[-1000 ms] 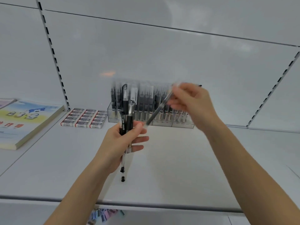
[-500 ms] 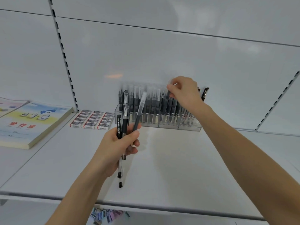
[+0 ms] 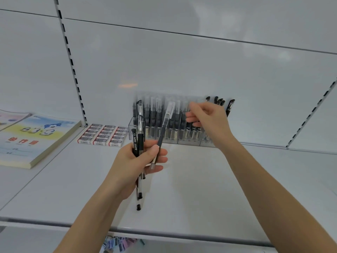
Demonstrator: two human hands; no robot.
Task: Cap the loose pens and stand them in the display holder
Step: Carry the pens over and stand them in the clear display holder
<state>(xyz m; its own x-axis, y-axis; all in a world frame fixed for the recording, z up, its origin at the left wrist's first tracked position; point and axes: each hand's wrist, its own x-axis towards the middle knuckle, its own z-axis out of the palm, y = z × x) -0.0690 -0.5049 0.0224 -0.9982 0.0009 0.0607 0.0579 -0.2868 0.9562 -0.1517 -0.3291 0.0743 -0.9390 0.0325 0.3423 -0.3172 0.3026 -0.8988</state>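
Observation:
My left hand [image 3: 135,161] is closed around a bundle of pens [image 3: 140,137] held upright above the shelf. Two have black grips and clear barrels. A slimmer dark pen with a clear cap [image 3: 166,117] leans right out of the same fist. The clear display holder [image 3: 189,141] stands against the back wall, filled with several capped pens. My right hand [image 3: 207,121] hovers in front of the holder's right half with its fingers loosely curled and apart. I see nothing in it. It hides part of the holder's pens.
A block of boxed erasers [image 3: 103,134] lies left of the holder, with notebooks [image 3: 34,137] further left. A few black pens [image 3: 230,106] stick up at the holder's right end. The shelf's front edge [image 3: 164,232] runs below my arms. Slotted rails [image 3: 73,70] flank the back panel.
The clear-capped pen went from my right hand into my left hand's bundle. My right hand reached to the holder and now sits slightly lower in front of it.

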